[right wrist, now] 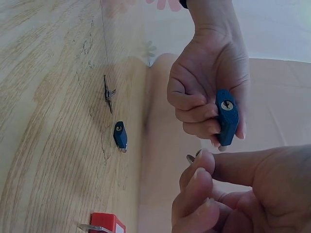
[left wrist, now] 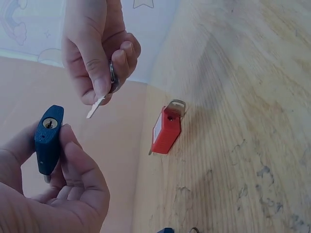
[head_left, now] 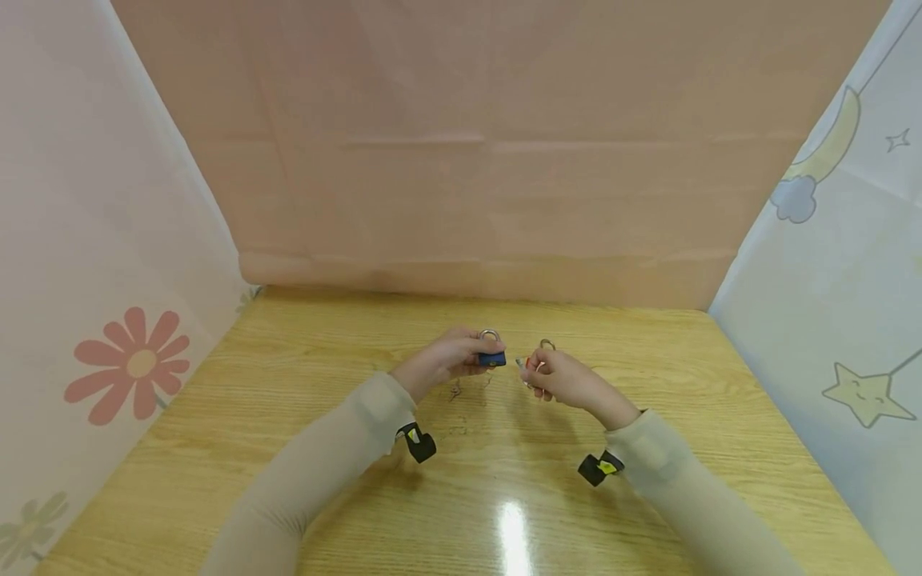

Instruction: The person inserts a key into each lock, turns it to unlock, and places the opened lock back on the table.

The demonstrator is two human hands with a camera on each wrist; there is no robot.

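My left hand (head_left: 458, 354) holds a blue padlock (left wrist: 49, 138) between thumb and fingers. Its shackle points away in the head view, and the round brass keyhole (left wrist: 50, 124) faces the wrist cameras. To the right, apart from the lock, my right hand (head_left: 569, 379) pinches a silver key (left wrist: 96, 107) with a ring beside it. The key's blade points toward the padlock in the left wrist view. Beyond the hands, a red padlock (left wrist: 166, 133) lies on the table with a key (left wrist: 176, 106) in it; the right hand partly hides it in the head view.
A second blue padlock (right wrist: 120, 134) lies on the wooden table (head_left: 461, 496), near a small bunch of keys (right wrist: 108, 94). A peach backdrop (head_left: 461, 200) rises behind the table, with patterned side panels (head_left: 814, 280) left and right.
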